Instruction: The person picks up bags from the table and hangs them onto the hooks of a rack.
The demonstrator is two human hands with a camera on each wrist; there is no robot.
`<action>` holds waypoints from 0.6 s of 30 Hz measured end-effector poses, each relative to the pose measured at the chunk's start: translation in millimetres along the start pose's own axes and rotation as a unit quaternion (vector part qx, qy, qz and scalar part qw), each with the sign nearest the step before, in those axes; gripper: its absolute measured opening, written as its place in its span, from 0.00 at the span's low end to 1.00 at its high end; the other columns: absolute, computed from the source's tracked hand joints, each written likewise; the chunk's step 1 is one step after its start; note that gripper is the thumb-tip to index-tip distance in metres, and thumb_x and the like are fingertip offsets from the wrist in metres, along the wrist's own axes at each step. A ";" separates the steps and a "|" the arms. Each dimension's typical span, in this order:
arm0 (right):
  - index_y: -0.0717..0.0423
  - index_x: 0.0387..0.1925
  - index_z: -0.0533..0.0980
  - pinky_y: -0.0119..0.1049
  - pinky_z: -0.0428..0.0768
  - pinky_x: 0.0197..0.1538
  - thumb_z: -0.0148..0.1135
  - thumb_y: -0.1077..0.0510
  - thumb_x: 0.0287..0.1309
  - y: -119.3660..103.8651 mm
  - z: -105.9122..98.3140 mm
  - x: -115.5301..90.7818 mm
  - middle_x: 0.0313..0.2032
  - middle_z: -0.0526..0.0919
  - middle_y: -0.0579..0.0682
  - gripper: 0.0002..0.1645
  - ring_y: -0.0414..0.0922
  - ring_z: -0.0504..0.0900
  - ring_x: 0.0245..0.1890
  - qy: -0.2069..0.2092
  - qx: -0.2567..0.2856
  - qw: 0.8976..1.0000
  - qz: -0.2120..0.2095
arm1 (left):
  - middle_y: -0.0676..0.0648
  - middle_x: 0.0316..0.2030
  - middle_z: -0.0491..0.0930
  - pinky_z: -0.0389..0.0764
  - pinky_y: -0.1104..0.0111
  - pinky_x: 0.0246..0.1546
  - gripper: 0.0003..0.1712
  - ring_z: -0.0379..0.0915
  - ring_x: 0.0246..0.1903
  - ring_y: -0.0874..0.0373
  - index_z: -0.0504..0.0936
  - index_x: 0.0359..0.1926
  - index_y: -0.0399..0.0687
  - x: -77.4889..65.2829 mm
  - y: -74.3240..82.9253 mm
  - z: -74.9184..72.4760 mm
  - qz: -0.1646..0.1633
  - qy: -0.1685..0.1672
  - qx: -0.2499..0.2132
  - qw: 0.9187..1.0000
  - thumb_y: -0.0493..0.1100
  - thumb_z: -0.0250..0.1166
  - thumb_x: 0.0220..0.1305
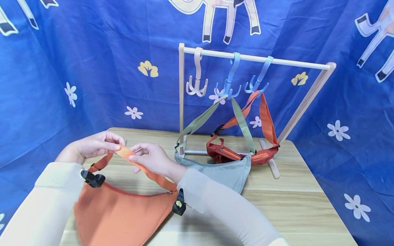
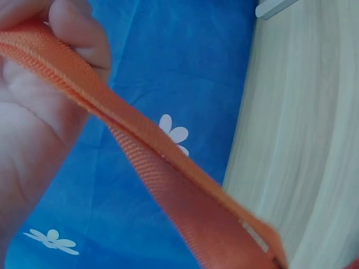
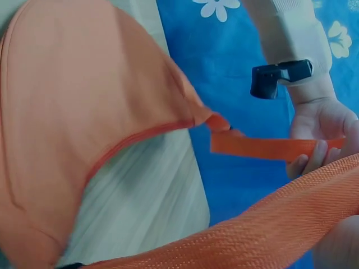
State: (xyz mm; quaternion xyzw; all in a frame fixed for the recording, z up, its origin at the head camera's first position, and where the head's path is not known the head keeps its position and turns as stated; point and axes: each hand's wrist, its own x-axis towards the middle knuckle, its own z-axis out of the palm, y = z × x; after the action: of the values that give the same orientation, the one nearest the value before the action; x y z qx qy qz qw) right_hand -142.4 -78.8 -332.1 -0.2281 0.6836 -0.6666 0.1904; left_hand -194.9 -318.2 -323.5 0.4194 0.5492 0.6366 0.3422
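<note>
An orange shoulder bag (image 1: 120, 212) hangs at the front left, partly over the table, its wide webbing strap (image 1: 125, 153) raised. My left hand (image 1: 96, 145) pinches the strap's upper part between thumb and fingers. A short way to the right, my right hand (image 1: 155, 160) grips the same strap with thumb and fingers. In the left wrist view the strap (image 2: 185, 174) runs down from the left palm (image 2: 33, 129). The right wrist view shows the bag's body (image 3: 101, 89) and the left hand (image 3: 325, 131) around the strap; the right hand is mostly cut off there.
Behind stands a wooden rack with a white rail (image 1: 252, 58). It carries a pinkish hook (image 1: 197, 77) and two blue hooks. A grey-green bag (image 1: 221, 171) hangs from the middle hook (image 1: 229, 85), a red bag (image 1: 261, 155) from the right hook (image 1: 258, 80).
</note>
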 end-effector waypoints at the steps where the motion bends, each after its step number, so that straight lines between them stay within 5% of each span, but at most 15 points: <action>1: 0.61 0.42 0.80 0.35 0.81 0.28 0.64 0.67 0.57 -1.2 1.1 -0.2 0.26 0.82 0.45 0.10 0.44 0.81 0.15 0.005 0.003 1.000 0.002 | 0.47 0.38 0.78 0.81 0.62 0.27 0.21 0.82 0.32 0.56 0.76 0.47 0.30 0.1 0.7 -0.7 0.005 -0.015 -0.007 1.000 0.21 0.38 0.66; 9: 0.57 0.36 0.83 0.28 0.73 0.20 0.70 0.62 0.53 -12.3 3.2 -2.9 0.22 0.83 0.42 0.08 0.46 0.81 0.14 0.052 -0.037 0.998 0.004 | 0.41 0.27 0.65 0.76 0.68 0.35 0.17 0.75 0.34 0.58 0.76 0.37 0.32 5.6 10.6 0.5 0.026 -0.006 0.056 0.998 0.20 0.41 0.64; 18: 0.55 0.40 0.84 0.28 0.71 0.19 0.71 0.58 0.53 -19.4 -17.0 -5.5 0.24 0.84 0.38 0.11 0.44 0.77 0.11 0.048 -0.085 0.995 -0.018 | 0.51 0.26 0.74 0.72 0.69 0.29 0.14 0.72 0.29 0.64 0.75 0.35 0.36 17.1 18.1 4.9 -0.021 0.045 0.082 0.995 0.22 0.43 0.64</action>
State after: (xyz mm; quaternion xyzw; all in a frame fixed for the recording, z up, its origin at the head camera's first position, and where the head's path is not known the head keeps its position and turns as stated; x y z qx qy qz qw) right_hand -146.4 -61.9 -312.3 -0.2235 0.7421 -0.6194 0.1251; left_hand -197.0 -303.8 -302.7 0.4054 0.6232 0.6000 0.2955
